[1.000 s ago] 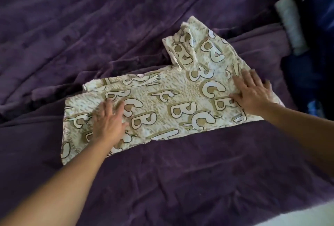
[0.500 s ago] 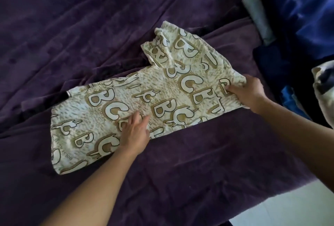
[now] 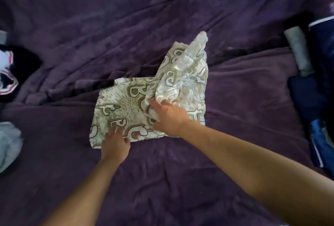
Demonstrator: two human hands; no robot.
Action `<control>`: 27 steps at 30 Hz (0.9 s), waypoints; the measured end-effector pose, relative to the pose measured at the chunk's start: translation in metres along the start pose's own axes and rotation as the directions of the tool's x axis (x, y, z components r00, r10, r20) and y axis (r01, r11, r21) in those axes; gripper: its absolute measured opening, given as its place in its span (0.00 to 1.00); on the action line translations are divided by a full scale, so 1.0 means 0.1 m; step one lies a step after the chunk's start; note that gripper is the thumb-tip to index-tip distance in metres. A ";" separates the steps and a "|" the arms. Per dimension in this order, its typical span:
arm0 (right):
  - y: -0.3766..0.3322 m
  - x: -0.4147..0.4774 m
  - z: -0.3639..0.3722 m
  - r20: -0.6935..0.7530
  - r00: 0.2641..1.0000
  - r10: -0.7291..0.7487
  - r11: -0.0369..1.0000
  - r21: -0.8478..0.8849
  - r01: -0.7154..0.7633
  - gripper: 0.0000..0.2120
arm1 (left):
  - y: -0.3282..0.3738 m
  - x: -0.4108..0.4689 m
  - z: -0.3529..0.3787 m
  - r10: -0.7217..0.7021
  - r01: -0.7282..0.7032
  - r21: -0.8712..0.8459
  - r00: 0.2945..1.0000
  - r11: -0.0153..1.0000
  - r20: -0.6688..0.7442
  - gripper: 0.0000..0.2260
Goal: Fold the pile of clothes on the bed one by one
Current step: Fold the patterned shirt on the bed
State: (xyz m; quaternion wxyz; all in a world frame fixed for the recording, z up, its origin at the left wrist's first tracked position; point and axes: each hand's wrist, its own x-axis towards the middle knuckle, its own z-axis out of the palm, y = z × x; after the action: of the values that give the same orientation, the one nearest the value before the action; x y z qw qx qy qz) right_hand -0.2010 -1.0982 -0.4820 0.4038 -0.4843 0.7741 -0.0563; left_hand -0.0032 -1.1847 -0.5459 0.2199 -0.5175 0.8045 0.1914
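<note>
Across the whole view lay the dark purple plush blanket (image 3: 162, 17) that covered the bed, creased in long ridges. At its centre rested the cream garment printed with large brown letters (image 3: 117, 106). Its left part lay flat on the blanket. Its right part was raised and turned over toward the left, with the paler reverse side showing. At the right edge lay navy blue clothes (image 3: 321, 144) and, beyond them, a grey rolled cloth (image 3: 298, 50). At the left edge lay a black and white garment with red-striped trim (image 3: 7, 73) and a pale grey garment (image 3: 9, 140). All of these were well apart from the work. The right hand (image 3: 169, 115) grasped a bunched edge of the raised part, fingers curled into the fabric. The left hand (image 3: 114, 142) lay released, its straight fingers pressing the near left edge flat. The step in hand appeared to be a fold of the right part across the left. To do it well, the pressing hand should anchor the lower layer so that it does not drag. The carried edge should be laid square to the far left edge and spread out of its bunch before release. The crease should then be smoothed outward.
</note>
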 end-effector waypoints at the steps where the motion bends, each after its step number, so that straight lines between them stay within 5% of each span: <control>1: -0.02 0.03 0.12 0.100 0.995 -0.024 0.997 0.074 0.016 0.36 | -0.05 -0.02 0.01 -0.018 0.018 -0.024 1.000 1.000 -0.006 0.20; 3: 0.09 0.03 0.26 0.144 0.989 -0.021 0.967 0.253 -0.016 0.38 | -0.10 -0.04 0.02 -0.023 0.021 -0.064 0.999 0.998 -0.034 0.19; 6: 0.52 0.04 0.27 -0.099 0.982 0.163 0.934 0.335 -0.122 0.26 | 0.06 -0.05 0.02 0.121 -0.133 -0.064 0.980 0.989 -0.157 0.17; 11: 1.43 0.35 -0.34 -0.409 0.777 0.478 0.859 0.400 -0.319 0.09 | 0.70 0.03 0.17 0.461 -0.457 0.080 0.845 0.886 -0.271 0.18; 15: 1.76 1.01 -0.86 -0.324 0.687 0.650 0.660 0.689 -0.299 0.15 | 0.83 0.34 0.54 0.494 -0.477 0.167 0.866 0.863 -0.080 0.24; 18: 1.76 1.49 -0.97 -0.146 0.664 0.734 0.467 0.817 -0.337 0.36 | 0.64 0.57 0.89 0.461 -0.452 0.221 0.887 0.864 0.014 0.25; 20: 1.73 1.71 -0.96 -0.104 0.692 0.714 0.417 0.857 -0.302 0.38 | 0.58 0.66 1.03 0.466 -0.455 0.239 0.885 0.858 0.010 0.26; 24: 1.54 1.91 -1.01 0.022 0.839 0.544 0.298 0.930 -0.217 0.26 | 0.56 0.70 1.14 0.491 -0.471 0.216 0.870 0.855 -0.044 0.26; 27: 1.22 1.76 -1.21 -0.161 0.882 0.443 0.383 0.923 -0.024 0.16 | 0.56 0.69 1.08 0.487 -0.476 0.182 0.873 0.860 -0.021 0.26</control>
State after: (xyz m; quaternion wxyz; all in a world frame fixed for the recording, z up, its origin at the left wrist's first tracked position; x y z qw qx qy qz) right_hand -0.4049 -1.2114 -0.5602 0.4432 -0.0521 0.7444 -0.4967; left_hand -0.0632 -1.1567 -0.6698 0.1818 -0.2853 0.9285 0.1534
